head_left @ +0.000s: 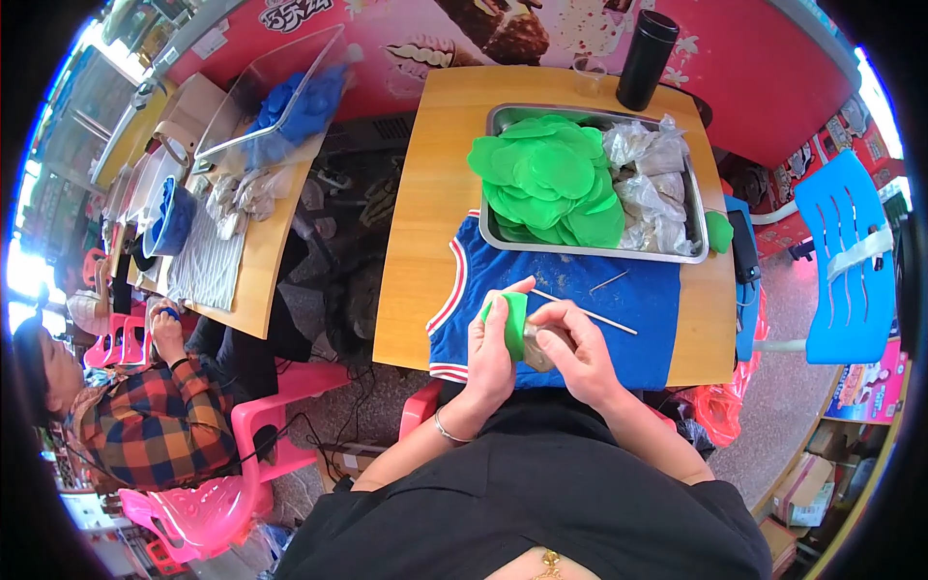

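Note:
My left hand [493, 353] is closed on a bright green thin sheet piece [515, 327], held upright between thumb and fingers. Facing it, my right hand [577, 358] has its fingers curled around a small brownish, shiny lump [537, 356] that meets the green piece; its exact kind is unclear. Beyond the hands, a thin pale stick [594, 316] slants over a blue cloth [619, 290] with red-and-white trim. A shorter stick [609, 281] is farther back. A metal tray [599, 253] holds many green rounded sheets [546, 174] and clear-wrapped brownish bundles [652, 184].
On the wooden table [411, 242] stand a black tumbler [648, 60] and a clear cup [589, 74]. One green piece [719, 232] hangs by the tray's right side. A blue chair [851, 261] is at right. Left, a seated person [159, 416] handles something blue beside another table [256, 280].

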A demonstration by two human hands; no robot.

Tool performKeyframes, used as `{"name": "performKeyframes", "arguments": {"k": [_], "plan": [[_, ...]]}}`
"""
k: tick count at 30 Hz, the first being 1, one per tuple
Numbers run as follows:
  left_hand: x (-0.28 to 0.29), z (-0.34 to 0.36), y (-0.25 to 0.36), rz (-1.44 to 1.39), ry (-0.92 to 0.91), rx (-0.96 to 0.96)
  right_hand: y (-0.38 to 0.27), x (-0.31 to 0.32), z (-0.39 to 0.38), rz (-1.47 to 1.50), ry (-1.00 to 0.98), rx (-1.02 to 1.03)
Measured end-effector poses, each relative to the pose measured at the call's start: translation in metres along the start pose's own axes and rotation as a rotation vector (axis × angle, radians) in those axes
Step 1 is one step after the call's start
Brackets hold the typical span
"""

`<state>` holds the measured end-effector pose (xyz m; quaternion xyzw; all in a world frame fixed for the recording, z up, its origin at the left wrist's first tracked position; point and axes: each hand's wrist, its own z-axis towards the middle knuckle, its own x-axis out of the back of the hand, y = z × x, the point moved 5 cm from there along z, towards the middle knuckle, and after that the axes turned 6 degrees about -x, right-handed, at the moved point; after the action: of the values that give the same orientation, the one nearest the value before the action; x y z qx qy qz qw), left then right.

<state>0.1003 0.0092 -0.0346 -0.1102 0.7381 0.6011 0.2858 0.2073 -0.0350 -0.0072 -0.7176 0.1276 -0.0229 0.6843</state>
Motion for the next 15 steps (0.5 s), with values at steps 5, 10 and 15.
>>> {"name": "performKeyframes", "arguments": {"k": [5, 10, 15], "plan": [[-0.004, -0.001, 0.0, -0.006, -0.061, -0.049, 0.002, -0.001, 0.0, -0.262, -0.132, 0.1], [-0.007, -0.003, 0.001, 0.19, -0.138, -0.209, -0.007, -0.004, 0.004, -0.405, -0.136, 0.252], [-0.015, -0.002, 0.014, 0.425, -0.151, -0.362, 0.007, 0.001, 0.011, -0.241, 0.137, 0.085]]}}
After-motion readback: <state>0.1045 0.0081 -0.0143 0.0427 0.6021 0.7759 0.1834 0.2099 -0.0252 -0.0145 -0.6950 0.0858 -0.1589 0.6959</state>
